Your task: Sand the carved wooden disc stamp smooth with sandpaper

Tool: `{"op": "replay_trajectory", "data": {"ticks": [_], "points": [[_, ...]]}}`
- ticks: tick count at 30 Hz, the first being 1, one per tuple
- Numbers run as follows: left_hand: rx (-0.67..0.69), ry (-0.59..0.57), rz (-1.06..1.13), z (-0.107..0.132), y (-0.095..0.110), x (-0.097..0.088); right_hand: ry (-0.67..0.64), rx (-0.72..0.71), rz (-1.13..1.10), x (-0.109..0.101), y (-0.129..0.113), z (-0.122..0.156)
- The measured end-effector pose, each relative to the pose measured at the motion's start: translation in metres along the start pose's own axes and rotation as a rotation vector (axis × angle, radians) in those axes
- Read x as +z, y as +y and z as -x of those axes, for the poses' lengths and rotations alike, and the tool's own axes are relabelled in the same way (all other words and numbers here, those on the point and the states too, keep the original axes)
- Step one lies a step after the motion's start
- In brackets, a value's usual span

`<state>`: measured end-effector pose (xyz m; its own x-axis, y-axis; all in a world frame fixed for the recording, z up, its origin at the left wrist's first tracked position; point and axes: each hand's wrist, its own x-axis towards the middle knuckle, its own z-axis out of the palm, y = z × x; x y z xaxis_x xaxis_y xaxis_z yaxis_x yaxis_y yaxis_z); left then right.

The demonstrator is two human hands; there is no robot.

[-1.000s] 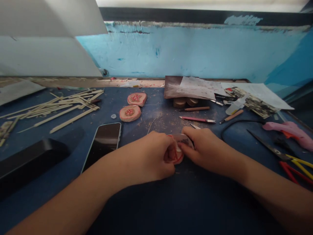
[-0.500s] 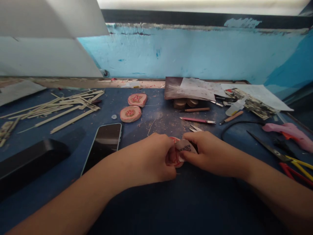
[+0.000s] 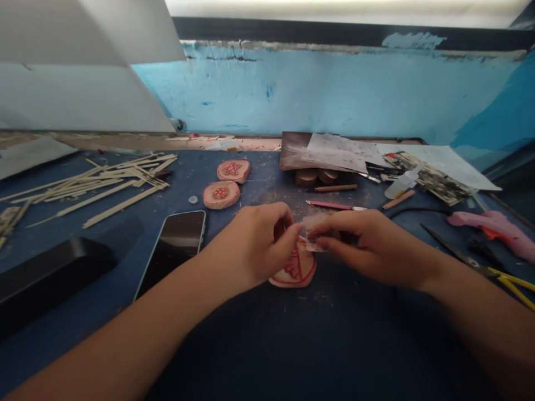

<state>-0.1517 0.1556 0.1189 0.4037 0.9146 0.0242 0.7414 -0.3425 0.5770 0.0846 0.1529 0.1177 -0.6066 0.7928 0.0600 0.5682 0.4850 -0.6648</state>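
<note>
The wooden slice (image 3: 292, 274), marked with a red outline and red lines, lies on the blue tabletop (image 3: 271, 345) just below the left hand (image 3: 273, 239), which hides its upper part; whether the two touch cannot be told. The sandpaper piece (image 3: 314, 225), pale and blurred, is between the hands, over the far right edge of the slice. The right hand (image 3: 355, 239) pinches it between thumb and fingers. The left hand's fingers are bent, its thumb tip close to the left edge of the sandpaper; whether it grips that edge cannot be told.

Just beyond the right hand lies the pink-handled craft knife (image 3: 334, 205), then the brown-handled carving tool (image 3: 340, 187). Farther past that hand, the brown board (image 3: 292, 153) rests above small wooden rounds (image 3: 306, 177), with the white paper (image 3: 334, 151) on top. Beyond and to the right of the same hand are the squeeze bottle (image 3: 400, 185) and the pink glue gun (image 3: 495, 228); the scissors (image 3: 473, 260) lie to its right, partly covered by the forearm.

Beyond the left hand sit the flower-marked slice (image 3: 221, 195) and the star-marked slice (image 3: 233, 170). Left of that hand is the smartphone (image 3: 173, 239), partly behind the forearm; well apart, farther left, are the wooden sticks (image 3: 121, 207) and the black case (image 3: 54, 273).
</note>
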Motion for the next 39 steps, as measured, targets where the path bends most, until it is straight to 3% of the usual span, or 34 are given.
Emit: {"op": "replay_trajectory", "data": {"ticks": [3,10,13,19,24,29,33,39], "points": [[0.05,0.125,-0.109,-0.008,-0.01,0.018,-0.09,-0.095,0.092,0.001,0.0,-0.001],[0.095,0.04,-0.296,-0.018,-0.018,0.047,0.052,-0.096,0.103,0.01,0.0,-0.006],[0.091,0.019,-0.346,-0.019,-0.017,0.048,0.048,-0.075,0.066,0.02,-0.001,-0.009],[0.026,0.049,-0.398,-0.019,-0.014,0.048,0.065,0.11,0.083,0.029,-0.006,-0.01],[0.015,0.052,-0.424,-0.018,-0.012,0.048,-0.106,0.075,0.025,0.026,-0.014,-0.007],[0.039,0.031,-0.441,-0.019,-0.011,0.047,0.068,0.165,0.147,0.029,-0.015,-0.007],[0.02,0.031,-0.446,-0.019,-0.009,0.047,0.071,0.199,0.058,0.03,-0.013,-0.007],[-0.017,0.048,-0.451,-0.018,-0.009,0.05,0.055,0.254,0.151,0.028,-0.011,-0.01]]}}
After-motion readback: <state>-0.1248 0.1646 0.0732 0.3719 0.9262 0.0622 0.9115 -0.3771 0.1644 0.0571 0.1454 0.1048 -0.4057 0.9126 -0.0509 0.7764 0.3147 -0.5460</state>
